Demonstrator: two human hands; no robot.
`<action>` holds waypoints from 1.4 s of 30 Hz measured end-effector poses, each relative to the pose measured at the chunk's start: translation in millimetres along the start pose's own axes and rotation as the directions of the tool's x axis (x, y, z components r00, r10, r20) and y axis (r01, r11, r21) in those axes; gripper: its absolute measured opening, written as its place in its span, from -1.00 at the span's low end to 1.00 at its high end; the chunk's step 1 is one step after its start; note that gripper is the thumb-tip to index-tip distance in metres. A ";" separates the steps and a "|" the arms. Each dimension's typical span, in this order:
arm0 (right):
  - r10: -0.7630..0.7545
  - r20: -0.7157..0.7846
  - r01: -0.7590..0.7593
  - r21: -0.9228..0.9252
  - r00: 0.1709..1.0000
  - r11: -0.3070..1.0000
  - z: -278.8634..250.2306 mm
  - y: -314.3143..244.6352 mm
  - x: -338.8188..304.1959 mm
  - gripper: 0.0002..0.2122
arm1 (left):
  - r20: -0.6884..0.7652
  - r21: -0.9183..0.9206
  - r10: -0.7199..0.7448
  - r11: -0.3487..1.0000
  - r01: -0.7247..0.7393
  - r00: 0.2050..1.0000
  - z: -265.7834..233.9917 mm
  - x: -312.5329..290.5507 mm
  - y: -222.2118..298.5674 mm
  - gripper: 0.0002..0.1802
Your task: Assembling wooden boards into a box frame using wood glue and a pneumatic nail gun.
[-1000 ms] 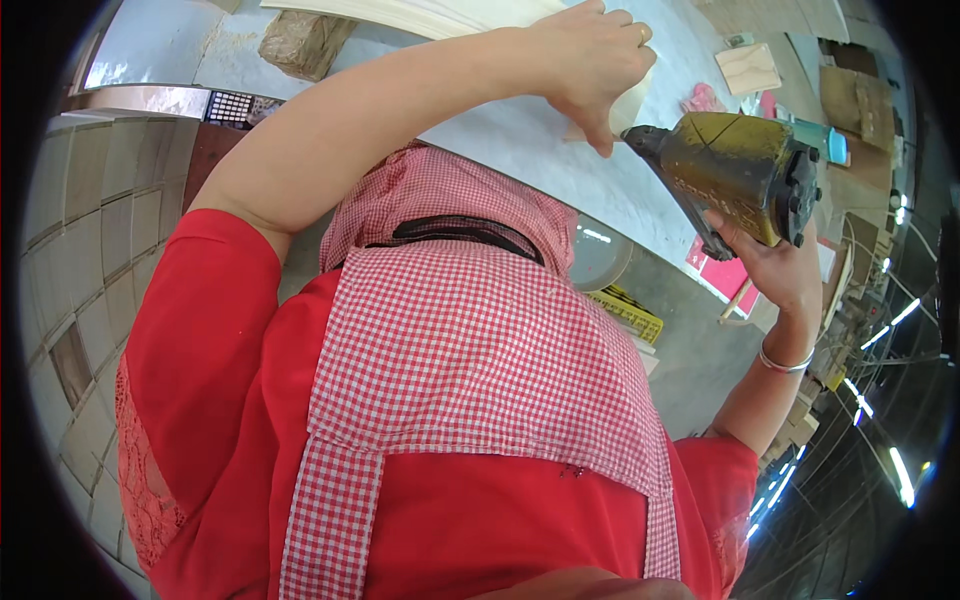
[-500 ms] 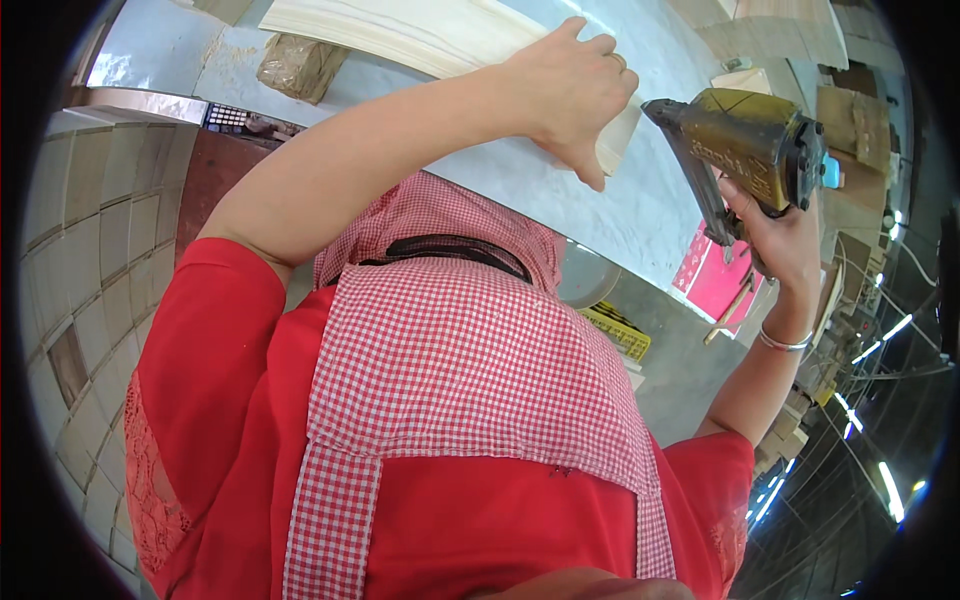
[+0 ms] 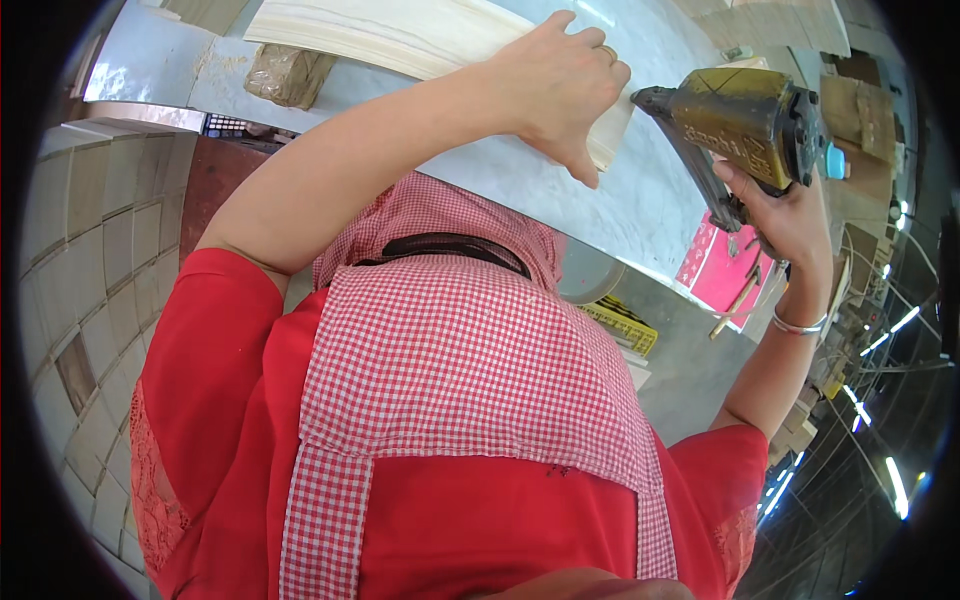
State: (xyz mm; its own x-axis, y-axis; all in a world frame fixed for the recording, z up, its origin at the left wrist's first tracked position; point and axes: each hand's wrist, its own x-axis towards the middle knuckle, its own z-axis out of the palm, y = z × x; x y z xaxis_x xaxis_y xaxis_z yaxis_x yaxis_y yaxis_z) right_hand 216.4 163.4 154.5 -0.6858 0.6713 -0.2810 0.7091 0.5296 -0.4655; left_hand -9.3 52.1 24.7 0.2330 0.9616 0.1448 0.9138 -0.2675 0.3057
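Observation:
A long pale wooden board (image 3: 390,38) lies across the far side of the table. My left hand (image 3: 562,95) grips it near its right end, thumb on the near edge and fingers over the far edge. In my right hand (image 3: 790,215) is a nail gun (image 3: 735,120) with a worn brass-coloured body, held by its handle. Its dark nose points left, close to the end of the board; I cannot tell whether the two touch. My palm and the gun body partly hide the handle.
A block wrapped in brown tape (image 3: 290,75) sits on the pale blue-grey table (image 3: 610,225) near the board. A pink sheet (image 3: 722,268) hangs at the table's right corner, beside a thin stick. Stacked wooden pieces (image 3: 110,230) stand at the left; a yellow crate (image 3: 625,328) is below.
The nail gun has shifted slightly left and away from me, with my right wrist turning a little outward. My left hand keeps its grip on the board.

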 end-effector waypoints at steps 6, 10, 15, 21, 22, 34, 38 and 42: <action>-0.015 -0.302 0.050 0.108 0.953 0.993 17.5 24.3 -25.4 -0.76 | -0.035 0.000 0.050 0.999 -0.050 0.998 5.2 1.9 -5.9 -0.01; 0.404 -0.383 -0.292 0.318 0.831 0.902 18.1 75.2 -66.5 -0.75 | -0.149 -0.132 0.049 0.989 -0.069 0.988 -11.5 -1.7 -25.6 -0.08; 0.334 -0.524 -0.320 0.121 0.784 0.940 38.8 190.2 -123.9 -0.47 | 0.463 -0.095 -0.022 0.993 0.074 0.886 -78.8 12.8 -74.9 -0.33; 0.379 -0.695 -0.655 -0.175 0.611 0.735 99.6 288.6 -139.9 -0.42 | 0.128 -0.537 -0.229 0.802 0.261 0.965 -131.7 48.0 -60.3 -0.56; 0.389 -0.689 -0.654 -0.163 0.612 0.739 104.0 293.3 -140.2 -0.42 | 0.004 -0.723 -0.339 0.649 0.237 0.941 -136.9 54.7 -55.2 -0.59; 0.193 -0.892 -0.474 -0.026 0.408 0.880 84.4 250.0 -30.5 -0.34 | 0.398 -0.902 -0.671 -0.413 0.130 0.626 15.6 -43.6 21.5 -0.68; 0.171 -0.942 -0.272 0.090 0.290 0.958 73.6 226.0 97.2 -0.15 | 0.394 -0.902 -0.690 -0.418 0.111 0.607 29.2 -63.3 31.1 -0.70; 0.420 -0.882 -0.482 0.279 0.214 0.831 66.2 200.8 174.9 -0.01 | 0.458 -0.879 -0.719 -0.453 0.148 0.523 22.1 -83.2 30.7 -0.71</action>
State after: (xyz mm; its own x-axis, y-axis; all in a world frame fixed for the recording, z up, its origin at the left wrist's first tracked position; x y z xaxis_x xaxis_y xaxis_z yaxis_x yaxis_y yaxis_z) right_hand 228.0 352.9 -43.7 0.2954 0.8237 0.4840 0.8737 -0.0280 -0.4856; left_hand 6.7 -34.8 1.2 -0.3827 0.7229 -0.5753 -0.6719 0.2096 0.7104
